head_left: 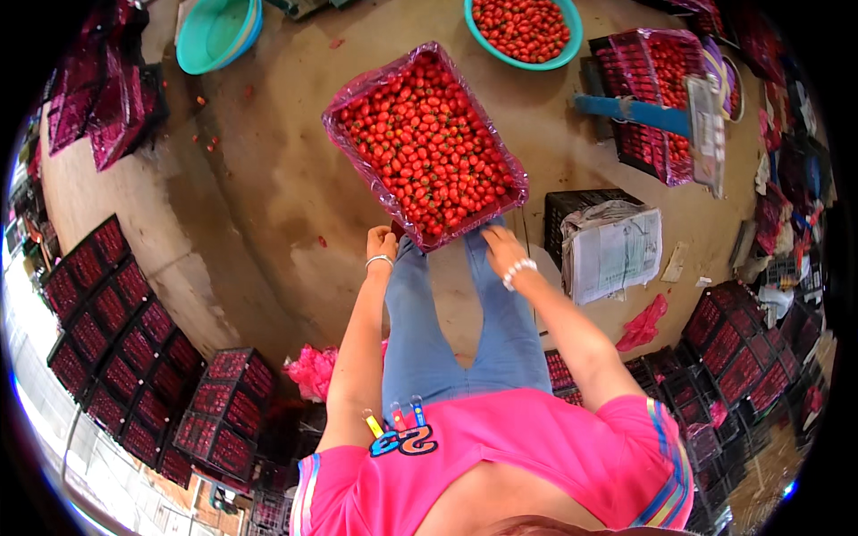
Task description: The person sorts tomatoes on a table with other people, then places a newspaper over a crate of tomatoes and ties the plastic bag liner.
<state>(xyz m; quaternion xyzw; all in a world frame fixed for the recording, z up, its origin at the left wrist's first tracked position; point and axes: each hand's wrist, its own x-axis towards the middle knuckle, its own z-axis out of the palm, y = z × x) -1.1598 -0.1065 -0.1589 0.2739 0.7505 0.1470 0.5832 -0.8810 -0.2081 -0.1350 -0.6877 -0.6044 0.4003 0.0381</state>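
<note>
A crate [514, 170] lined with thin purple plastic film is full of small red tomatoes [429, 143]. It lies at a slant before me, its near end over my lower legs. At the near left corner my left hand [382, 243], wearing a bangle, has its fingers curled in against the crate. My right hand [502, 247], with a white bracelet, is bent round the near right corner. The crate edge partly hides the fingertips of both hands.
A turquoise basin [576, 40] of tomatoes stands far right of the crate, and nested basins [214, 36] stand far left. A weighing scale [635, 112] carries a filled crate. Newspaper [617, 255] covers a black crate at right. Stacked crates [121, 348] line both sides.
</note>
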